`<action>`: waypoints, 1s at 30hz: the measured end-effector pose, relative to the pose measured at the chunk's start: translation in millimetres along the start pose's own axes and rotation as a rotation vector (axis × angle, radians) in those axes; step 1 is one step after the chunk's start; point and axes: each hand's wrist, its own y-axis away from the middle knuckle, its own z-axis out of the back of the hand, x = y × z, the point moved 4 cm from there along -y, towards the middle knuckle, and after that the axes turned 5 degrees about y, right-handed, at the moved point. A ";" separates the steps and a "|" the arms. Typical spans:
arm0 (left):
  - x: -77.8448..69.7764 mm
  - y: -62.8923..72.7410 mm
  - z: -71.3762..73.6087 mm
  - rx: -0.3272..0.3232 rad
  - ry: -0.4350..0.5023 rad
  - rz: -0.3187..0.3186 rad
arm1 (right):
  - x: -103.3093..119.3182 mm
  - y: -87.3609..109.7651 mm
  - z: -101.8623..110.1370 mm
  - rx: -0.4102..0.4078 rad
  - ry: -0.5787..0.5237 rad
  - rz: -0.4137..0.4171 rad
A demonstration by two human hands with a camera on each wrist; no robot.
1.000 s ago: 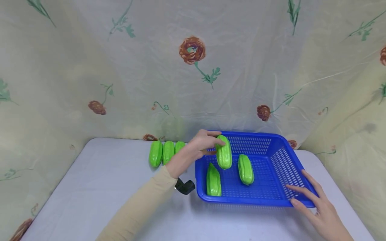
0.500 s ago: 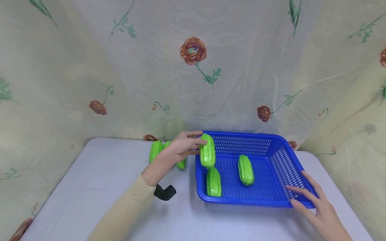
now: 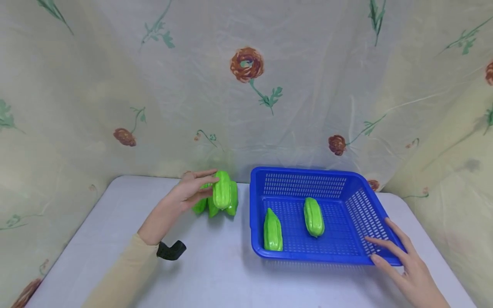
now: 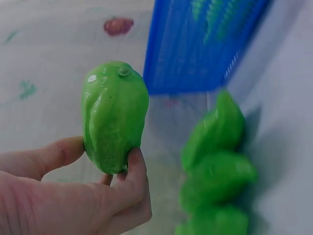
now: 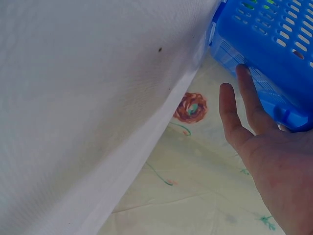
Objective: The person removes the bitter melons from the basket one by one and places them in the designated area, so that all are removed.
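In the head view my left hand [image 3: 192, 186] holds a glossy green ridged gourd [image 3: 221, 190] upright between thumb and fingers, raised at the back of the table. Seen from the left wrist, the thumb presses one side of the held gourd [image 4: 115, 117] and the fingertips the other. Just below and partly behind it, several similar gourds [image 3: 233, 201] lie in a row on the table. My right hand [image 3: 412, 265] grips the near right corner of a blue plastic basket [image 3: 308, 256], thumb at the front rim, a finger reaching inside. Two fingers [image 5: 252, 100] stretch along its outside.
Inside the basket lie two gourds, one at the left [image 3: 273, 231] and one near the middle [image 3: 314, 217]. All stands on a white-covered table [image 3: 215, 273]. A flower-printed curtain [image 3: 185, 85] rises behind and at both sides. A black band [image 3: 171, 250] sits at my left wrist.
My left hand has moved left with the gourd, from over the basket to over the row of gourds on the table. The right hand and basket stay in place.
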 end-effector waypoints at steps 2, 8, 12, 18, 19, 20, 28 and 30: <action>-0.9 0.7 13.0 -0.025 0.028 0.006 | 0.0 0.4 0.3 -0.004 0.003 0.003; -7.7 8.9 40.7 -0.064 0.014 -0.010 | -0.8 1.1 0.0 0.003 0.001 -0.009; -6.7 12.2 57.4 -0.104 -0.018 -0.031 | -1.6 0.6 -1.0 0.020 0.001 -0.026; 4.2 13.6 81.0 -0.179 -0.060 -0.036 | 1.4 -0.1 -0.5 -0.002 0.001 0.007; 6.4 13.3 84.4 -0.190 -0.063 -0.034 | 1.9 -0.2 -0.2 -0.009 0.002 0.014; 8.6 12.7 87.7 -0.198 -0.065 -0.034 | 2.4 -0.2 -0.1 -0.013 0.004 0.020; 23.2 10.2 102.5 -0.253 -0.099 -0.010 | 1.5 -0.8 0.3 0.006 -0.005 0.001; 26.7 9.2 105.3 -0.261 -0.128 -0.018 | 0.5 -0.2 0.0 0.012 -0.001 -0.008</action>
